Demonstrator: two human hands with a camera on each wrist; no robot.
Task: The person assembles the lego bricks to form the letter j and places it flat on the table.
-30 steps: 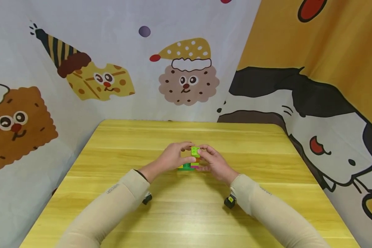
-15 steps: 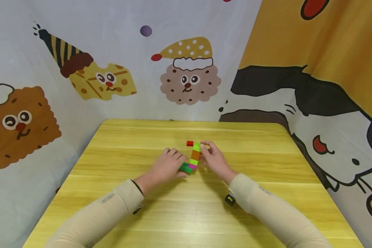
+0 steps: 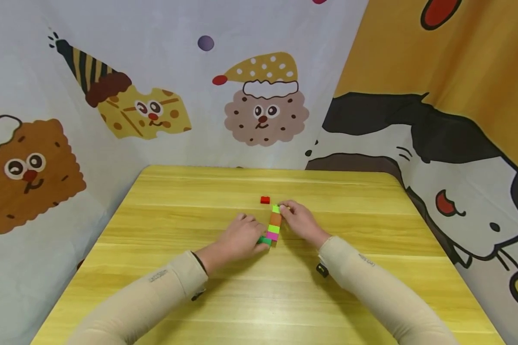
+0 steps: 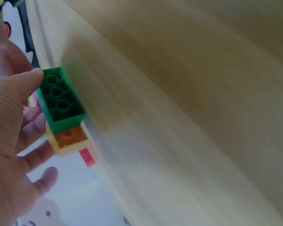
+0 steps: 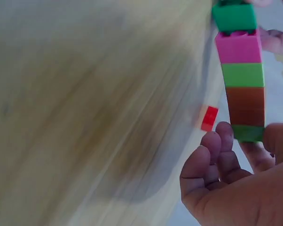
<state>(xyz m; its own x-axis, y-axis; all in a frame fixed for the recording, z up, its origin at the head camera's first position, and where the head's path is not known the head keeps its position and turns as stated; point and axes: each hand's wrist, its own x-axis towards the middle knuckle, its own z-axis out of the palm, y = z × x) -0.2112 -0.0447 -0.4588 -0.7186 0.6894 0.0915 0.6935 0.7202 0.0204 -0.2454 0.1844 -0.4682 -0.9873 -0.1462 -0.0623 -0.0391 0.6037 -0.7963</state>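
Note:
A joined column of toy building bricks leans between my hands. In the head view it runs from a lime top brick [image 3: 276,209] through an orange section [image 3: 275,219] and another lime brick [image 3: 274,229] to a pink brick [image 3: 272,236]. At its foot is a green brick [image 3: 265,240], whose hollow underside faces the left wrist camera. My left hand [image 3: 237,238] grips this green brick, thumb on its edge. A yellow brick [image 4: 68,140] shows beside it among the left fingers. My right hand [image 3: 304,223] pinches the lime top brick between thumb and fingers.
A single red brick [image 3: 265,200] lies on the wooden table [image 3: 190,191] just beyond the column. Behind the table's far edge hangs a cartoon-printed cloth [image 3: 168,153].
My left hand has dropped from beside the column's top to the green brick at its foot. The column has tipped from upright, and the red brick has come into sight behind it.

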